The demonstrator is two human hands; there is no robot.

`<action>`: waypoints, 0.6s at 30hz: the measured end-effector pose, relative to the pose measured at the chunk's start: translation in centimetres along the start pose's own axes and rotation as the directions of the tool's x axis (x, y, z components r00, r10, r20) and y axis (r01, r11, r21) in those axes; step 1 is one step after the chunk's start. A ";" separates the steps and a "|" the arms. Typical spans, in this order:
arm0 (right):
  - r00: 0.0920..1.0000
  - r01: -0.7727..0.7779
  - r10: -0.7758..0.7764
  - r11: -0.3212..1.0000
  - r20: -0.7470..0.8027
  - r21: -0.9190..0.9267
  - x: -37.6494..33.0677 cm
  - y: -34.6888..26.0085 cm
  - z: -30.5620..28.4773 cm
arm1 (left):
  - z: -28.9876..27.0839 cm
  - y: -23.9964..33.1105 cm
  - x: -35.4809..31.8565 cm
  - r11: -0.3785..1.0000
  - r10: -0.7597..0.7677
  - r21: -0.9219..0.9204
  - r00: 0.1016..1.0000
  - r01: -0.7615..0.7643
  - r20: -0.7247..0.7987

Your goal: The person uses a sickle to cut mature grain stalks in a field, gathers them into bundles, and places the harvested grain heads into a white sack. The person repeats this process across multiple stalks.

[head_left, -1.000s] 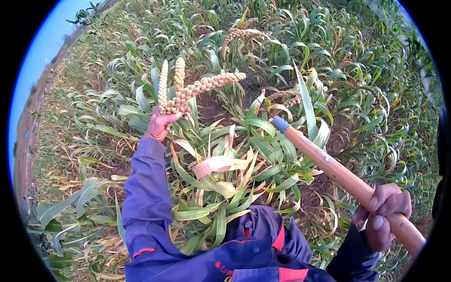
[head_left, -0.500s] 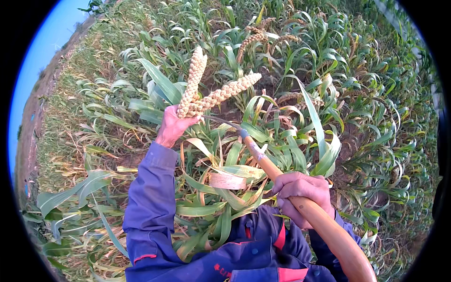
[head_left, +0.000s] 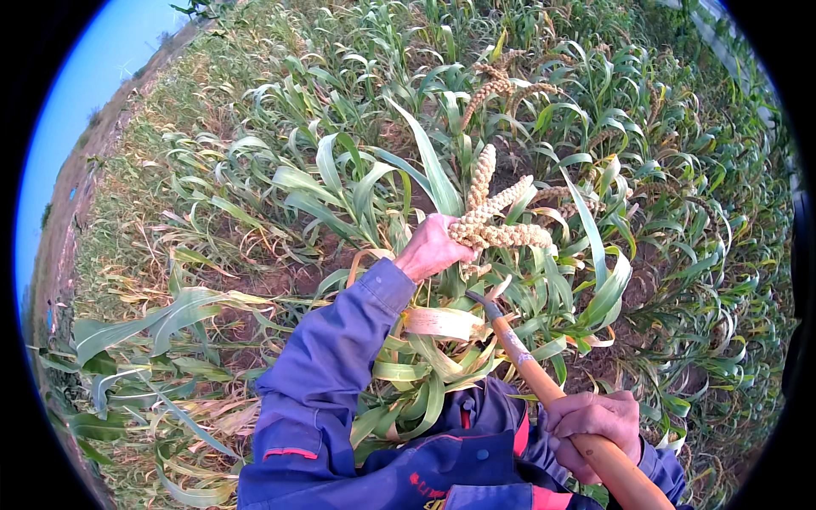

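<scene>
My left hand [head_left: 433, 248] is closed around the base of several knobbly, cream-coloured millet heads [head_left: 481, 183], which fan out past the fingers to the upper right. Long green leaves rise behind that grip. My right hand [head_left: 593, 432] is wrapped round the smooth wooden handle of a sickle [head_left: 534, 367]. Its narrow dark blade [head_left: 483, 303] points up and left, a little below the millet heads; where the tip ends among the leaves is hard to make out.
Leaves and a pale pinkish strip [head_left: 442, 323] lie close in front of my jacket [head_left: 476, 446]. Standing millet plants surround me, with more drooping heads [head_left: 493, 89] farther off. Brown soil [head_left: 297, 276] shows between stalks. A dirt strip runs along the far left.
My left hand has swung right with the millet heads, which now spread differently. The sickle has shifted right and nearer to me, its blade now lower than the left hand.
</scene>
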State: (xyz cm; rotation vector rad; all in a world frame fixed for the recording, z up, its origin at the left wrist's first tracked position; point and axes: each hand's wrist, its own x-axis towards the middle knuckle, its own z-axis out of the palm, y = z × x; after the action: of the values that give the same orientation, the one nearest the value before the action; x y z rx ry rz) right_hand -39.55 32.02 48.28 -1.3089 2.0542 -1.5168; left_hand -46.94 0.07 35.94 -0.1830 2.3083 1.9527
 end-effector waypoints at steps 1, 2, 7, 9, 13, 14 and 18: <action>0.996 -0.086 0.086 0.992 0.006 0.097 -1.2 -0.3 -0.3 | 1.3 -1.0 -0.7 0.997 0.019 0.079 0.999 -0.017 -0.026; 0.995 -0.030 0.034 0.999 -0.090 0.042 -1.9 0.0 -0.1 | 2.6 -3.2 -0.6 0.994 0.006 0.114 1.000 -0.003 -0.028; 0.976 -0.217 0.216 0.976 -0.009 -0.030 -3.7 -4.2 -2.1 | 7.8 -3.1 -0.9 0.996 0.043 -0.083 0.985 -0.029 0.167; 0.952 -0.267 0.263 0.964 -0.156 -0.006 -3.2 -7.8 -3.4 | 7.8 -2.5 -1.4 0.983 0.115 -0.158 0.989 -0.099 0.096; 0.932 -0.290 0.242 0.944 -0.270 -0.158 -3.9 -7.0 -5.4 | 7.4 0.7 -1.5 0.930 0.246 -0.276 0.969 -0.241 -0.017; 0.818 -0.378 0.391 0.918 -0.423 0.117 -5.1 -5.7 -4.8 | 6.2 1.7 -2.0 0.925 0.248 -0.281 0.966 -0.257 -0.068; 0.668 -0.361 0.302 0.931 -0.680 0.059 -9.6 -6.4 -6.1 | 3.3 7.6 -1.3 0.852 0.386 -0.309 0.906 -0.422 -0.173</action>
State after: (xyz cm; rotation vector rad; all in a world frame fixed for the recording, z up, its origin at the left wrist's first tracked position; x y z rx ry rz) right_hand -35.09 43.04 53.66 -0.3200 2.6098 -1.9235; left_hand -46.84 4.55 43.02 0.2012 2.1845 2.6050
